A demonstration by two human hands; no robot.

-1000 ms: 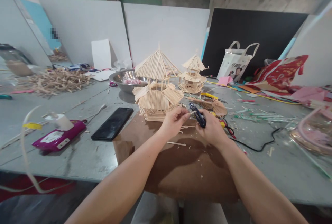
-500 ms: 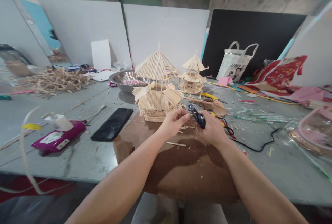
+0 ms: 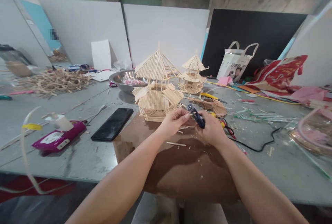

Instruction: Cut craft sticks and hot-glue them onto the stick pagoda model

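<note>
My right hand (image 3: 212, 129) is closed around small dark blue cutters (image 3: 196, 115), jaws pointing up and left. My left hand (image 3: 174, 122) is pinched, its fingertips right at the jaws; what it pinches is too small to make out. Both hands hover over a brown board (image 3: 181, 161) strewn with short wooden sticks (image 3: 176, 143). Just beyond my left hand stands a two-tier pavilion model (image 3: 157, 87) built of wooden sticks. A smaller stick pavilion (image 3: 193, 75) stands behind it.
A black phone (image 3: 112, 123) lies left of the board, a magenta case (image 3: 59, 136) with a white roll further left. A steel bowl (image 3: 123, 78), a heap of wooden sticks (image 3: 55, 80), a white bag (image 3: 236, 63), a black cord (image 3: 259, 144) and red wrapping (image 3: 277, 73) crowd the grey table (image 3: 77, 155).
The cutters' jaws have tilted slightly and closed in on my left fingertips. Both hands stay in nearly the same place.
</note>
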